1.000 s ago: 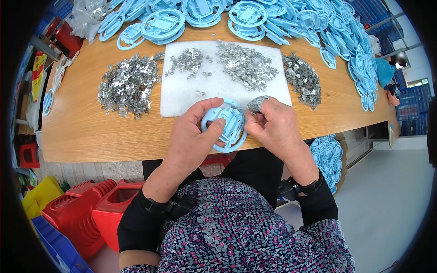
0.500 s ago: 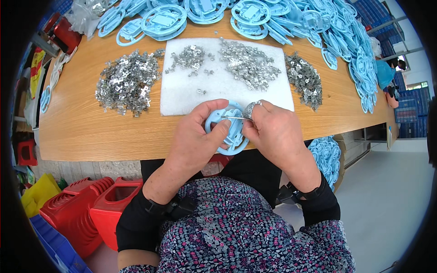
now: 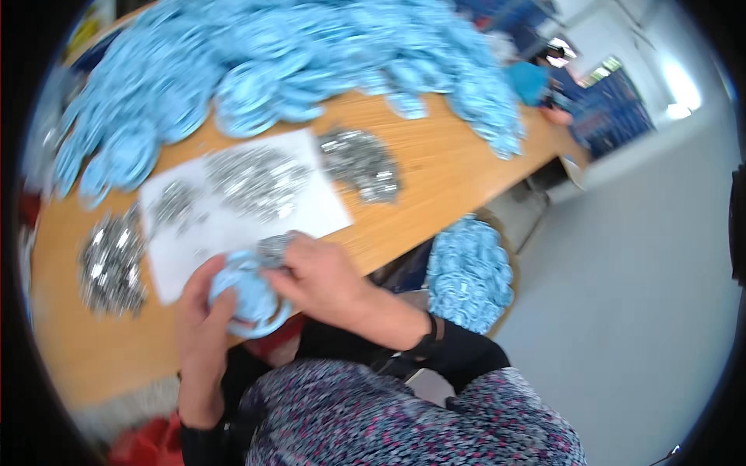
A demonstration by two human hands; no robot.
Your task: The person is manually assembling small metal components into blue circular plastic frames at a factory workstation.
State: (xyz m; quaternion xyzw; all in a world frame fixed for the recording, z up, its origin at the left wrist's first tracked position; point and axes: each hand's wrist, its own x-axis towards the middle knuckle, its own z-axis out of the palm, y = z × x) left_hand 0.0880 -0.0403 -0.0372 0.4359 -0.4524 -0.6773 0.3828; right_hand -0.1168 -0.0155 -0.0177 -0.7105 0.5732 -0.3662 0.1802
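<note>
The picture is smeared by motion. My left hand (image 3: pixel 203 326) grips a light blue round plastic part (image 3: pixel 252 293) by its left side, thumb on top, at the table's near edge. My right hand (image 3: pixel 322 279) is closed round a slim tool with a silver, crinkled handle (image 3: pixel 273 248), held over the right side of the part. Its thin metal shaft cannot be made out now. Beyond my hands a white sheet (image 3: pixel 167 264) carries piles of small silver metal pieces (image 3: pixel 260 180). More such pieces lie in a heap (image 3: pixel 113 264) to its left and another heap (image 3: pixel 359 161) to its right.
A large mound of blue plastic parts (image 3: pixel 311 50) covers the far side of the wooden table (image 3: pixel 435 167). More parts fill a round container (image 3: pixel 470 272) on the floor at right. A red stool (image 3: pixel 148 444) stands lower left. Another person (image 3: pixel 536 81) is at the far right.
My view has swung to the right, so the table and my hands appear further left and tilted. Both hands keep hold of the blue part and the tool.
</note>
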